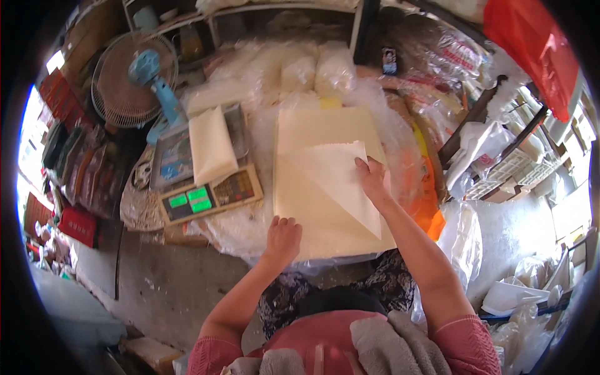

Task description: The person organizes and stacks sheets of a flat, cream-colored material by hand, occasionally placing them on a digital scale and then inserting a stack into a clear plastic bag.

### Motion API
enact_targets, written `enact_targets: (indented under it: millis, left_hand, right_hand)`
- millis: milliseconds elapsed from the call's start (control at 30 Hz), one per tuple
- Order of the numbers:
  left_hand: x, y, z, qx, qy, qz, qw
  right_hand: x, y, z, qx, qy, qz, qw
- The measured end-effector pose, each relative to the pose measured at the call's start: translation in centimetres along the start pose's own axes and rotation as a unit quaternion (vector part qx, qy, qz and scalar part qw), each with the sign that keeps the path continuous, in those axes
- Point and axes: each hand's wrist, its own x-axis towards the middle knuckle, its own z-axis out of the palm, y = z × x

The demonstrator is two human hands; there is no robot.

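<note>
A stack of large, thin cream sheets (323, 126) lies in front of me on a table covered in clear plastic. My right hand (372, 180) pinches the edge of the top sheet near the stack's right side. That sheet has a paler flap (344, 183) turned over diagonally, narrowing to a point near the lower right corner. At the stack's lower left edge rests my left hand (284, 236), its fingers curled over the sheets; its thumb and whatever lies under the fingers are hidden. Whether the sheets are paper or a food skin cannot be told.
Left of the stack, a folded cream bundle (213, 145) lies on a digital weighing scale (211, 194) with lit green displays. A blue fan (145, 68) stands behind it. Filled clear plastic bags (335, 68) line the back, near a phone (389, 61). Orange plastic (429, 206) lies right.
</note>
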Motion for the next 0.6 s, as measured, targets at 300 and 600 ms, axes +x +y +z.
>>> enact_targets:
  millis: [300, 600]
  left_hand:
    - [12.4, -1.2, 5.2, -0.044, 0.163, -0.139, 0.976]
    - [12.6, -0.1, 4.9, -0.033, 0.13, -0.159, 0.978]
  right_hand:
    - [-2.4, -1.6, 1.0, 0.049, 0.053, -0.071, 0.995]
    - [10.6, -11.3, -9.4, -0.117, 0.102, -0.215, 0.964]
